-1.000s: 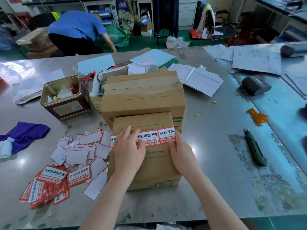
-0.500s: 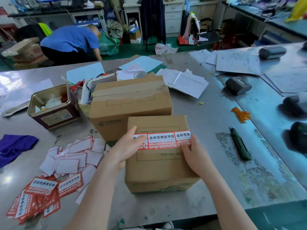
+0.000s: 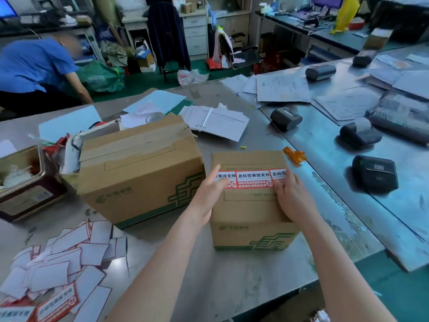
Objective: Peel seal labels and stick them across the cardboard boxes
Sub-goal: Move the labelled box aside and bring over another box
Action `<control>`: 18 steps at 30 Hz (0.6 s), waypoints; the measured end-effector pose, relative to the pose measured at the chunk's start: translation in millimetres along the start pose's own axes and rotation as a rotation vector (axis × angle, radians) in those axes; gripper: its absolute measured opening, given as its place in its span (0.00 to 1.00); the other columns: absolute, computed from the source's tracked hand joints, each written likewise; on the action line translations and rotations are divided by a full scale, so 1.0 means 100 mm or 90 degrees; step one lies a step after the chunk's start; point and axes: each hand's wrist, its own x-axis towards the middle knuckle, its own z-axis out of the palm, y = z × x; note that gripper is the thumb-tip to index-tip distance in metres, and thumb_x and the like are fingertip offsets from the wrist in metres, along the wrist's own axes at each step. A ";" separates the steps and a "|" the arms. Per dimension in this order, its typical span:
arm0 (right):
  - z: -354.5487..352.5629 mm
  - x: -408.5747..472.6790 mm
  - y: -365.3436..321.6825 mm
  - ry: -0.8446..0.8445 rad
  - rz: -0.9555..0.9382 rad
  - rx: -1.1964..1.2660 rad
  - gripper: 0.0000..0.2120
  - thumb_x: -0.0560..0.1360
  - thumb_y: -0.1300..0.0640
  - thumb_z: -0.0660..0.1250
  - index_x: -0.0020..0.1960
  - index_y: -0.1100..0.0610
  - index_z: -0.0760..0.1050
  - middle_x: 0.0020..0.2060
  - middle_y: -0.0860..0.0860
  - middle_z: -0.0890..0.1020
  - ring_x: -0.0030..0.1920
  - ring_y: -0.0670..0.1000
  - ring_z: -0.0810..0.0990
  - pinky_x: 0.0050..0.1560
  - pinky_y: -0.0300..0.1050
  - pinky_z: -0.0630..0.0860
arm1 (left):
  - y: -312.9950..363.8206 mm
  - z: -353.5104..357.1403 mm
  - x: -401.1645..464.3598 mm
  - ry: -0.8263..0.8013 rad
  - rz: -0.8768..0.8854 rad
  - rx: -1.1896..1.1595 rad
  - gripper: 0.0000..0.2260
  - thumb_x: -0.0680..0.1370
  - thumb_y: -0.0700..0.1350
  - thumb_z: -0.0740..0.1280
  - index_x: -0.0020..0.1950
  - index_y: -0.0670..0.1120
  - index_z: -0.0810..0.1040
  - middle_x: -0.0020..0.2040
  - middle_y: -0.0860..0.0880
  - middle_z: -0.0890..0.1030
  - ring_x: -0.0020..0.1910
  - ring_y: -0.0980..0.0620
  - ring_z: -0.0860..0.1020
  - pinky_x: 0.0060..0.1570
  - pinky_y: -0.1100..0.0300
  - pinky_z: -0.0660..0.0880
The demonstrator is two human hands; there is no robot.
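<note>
Head view: two hands, left (image 3: pixel 206 194) and right (image 3: pixel 293 198), press flat, grasping nothing, on three seal labels (image 3: pixel 251 178) across one box (image 3: pixel 250 219).

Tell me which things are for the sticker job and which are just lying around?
For the job: small box, seal labels, unused labels, both hands.
Lying about: tin, printers, papers, orange scrap.
</note>
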 end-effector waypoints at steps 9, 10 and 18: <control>-0.07 0.33 -0.06 0.041 0.006 -0.019 0.21 0.81 0.49 0.51 0.72 0.54 0.58 0.68 0.55 0.68 0.62 0.59 0.72 0.55 0.53 0.70 | 0.10 0.06 0.27 0.004 0.015 -0.102 0.28 0.78 0.51 0.60 0.75 0.54 0.54 0.69 0.49 0.70 0.68 0.50 0.68 0.71 0.48 0.60; -0.08 0.36 -0.08 0.036 0.012 -0.036 0.20 0.81 0.50 0.51 0.71 0.54 0.58 0.67 0.55 0.69 0.63 0.59 0.72 0.57 0.54 0.70 | 0.11 0.05 0.28 0.003 0.015 -0.099 0.27 0.78 0.51 0.60 0.76 0.54 0.54 0.70 0.49 0.69 0.69 0.51 0.67 0.72 0.48 0.58; 0.10 0.31 -0.75 0.015 -0.081 -0.014 0.21 0.78 0.61 0.56 0.71 0.57 0.61 0.71 0.56 0.65 0.69 0.57 0.65 0.67 0.54 0.62 | 0.23 -0.48 -0.03 0.132 0.152 -0.059 0.18 0.81 0.49 0.56 0.70 0.48 0.69 0.69 0.55 0.69 0.66 0.60 0.65 0.68 0.57 0.60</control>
